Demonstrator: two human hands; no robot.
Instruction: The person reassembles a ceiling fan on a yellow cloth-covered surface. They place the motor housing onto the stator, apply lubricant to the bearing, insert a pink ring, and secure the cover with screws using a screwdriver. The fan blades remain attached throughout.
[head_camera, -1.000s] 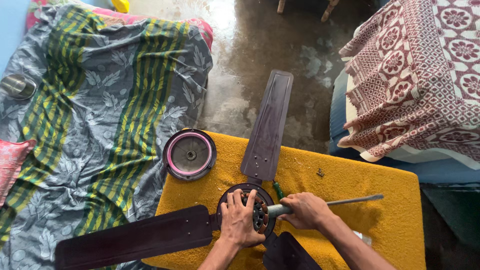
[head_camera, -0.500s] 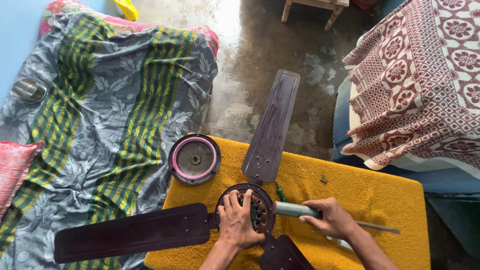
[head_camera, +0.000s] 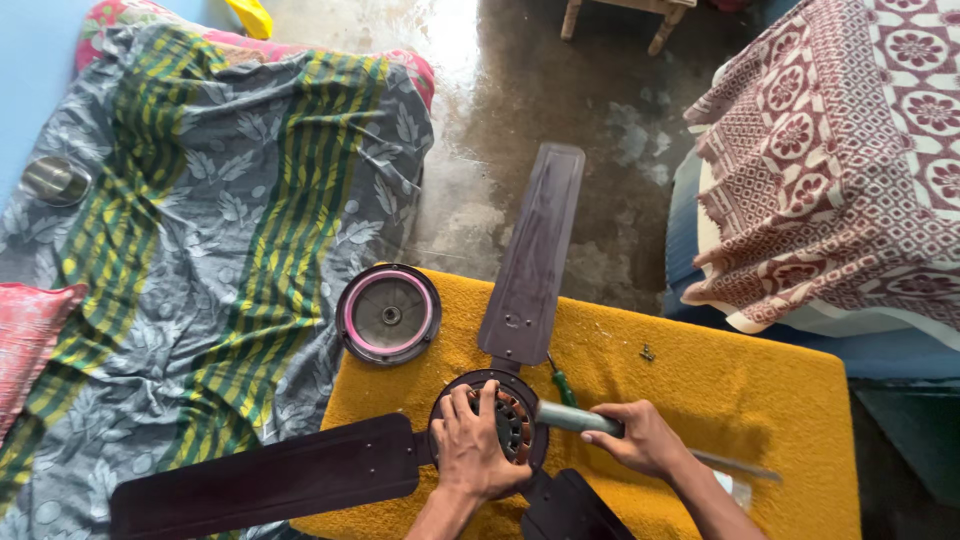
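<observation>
L hand presses flat on fan motor; R hand clenched on rod, now swung back toward 3 o'clock, tip lower.

Around the mustard-yellow cushion: dark brown fan blades, a pink-ringed round cover, a grey leaf-print sheet (green-yellow stripes), a maroon-and-white floral cloth.
</observation>
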